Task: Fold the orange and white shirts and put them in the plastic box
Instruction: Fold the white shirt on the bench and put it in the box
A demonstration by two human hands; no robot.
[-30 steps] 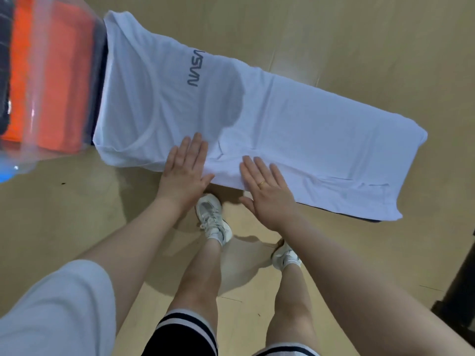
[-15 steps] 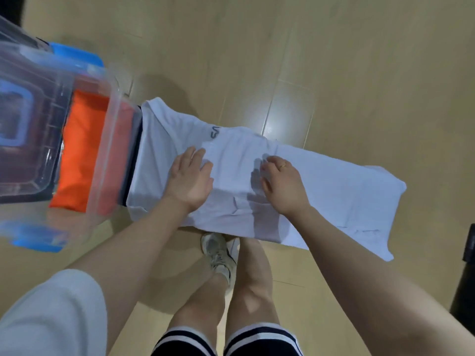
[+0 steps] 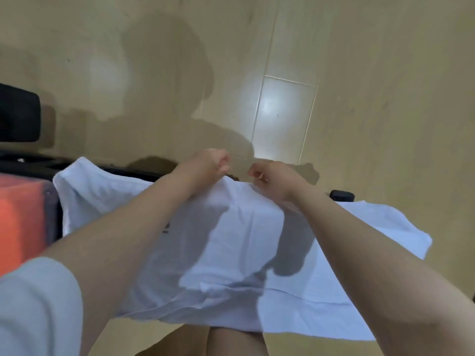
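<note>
Most of the frame is pale wooden plank floor (image 3: pixel 334 60), shiny in one patch and crossed by the person's shadow. Over its lower half spreads the long white cotton shirt (image 3: pixel 226 253), already folded into a lengthwise strip. Its left end lies against the box, its right end lies flat on the floor, and its middle is lifted into a hump where both hands pull up the far edge.

At the left edge, the clear plastic box (image 3: pixel 52 214) shows only one dim wall, and the folded orange shirt (image 3: pixel 18 227) glows through it, inside the box. A black object (image 3: pixel 18 116) sits on the floor beyond it, too blurred to identify.

Both forearms reach forward over the white cloth, the left one coming out of a pale short sleeve (image 3: pixel 36 304). The left hand (image 3: pixel 205 163) is curled closed, thumb and fingers pinching the raised far edge of the white shirt. The right hand (image 3: pixel 272 176) is likewise curled shut, pinching the same edge just beside the left, with a small gap between the two fists.

Dark printing (image 3: pixel 166 228) peeks out beside the left forearm, mostly covered and too blurred to read.
</note>
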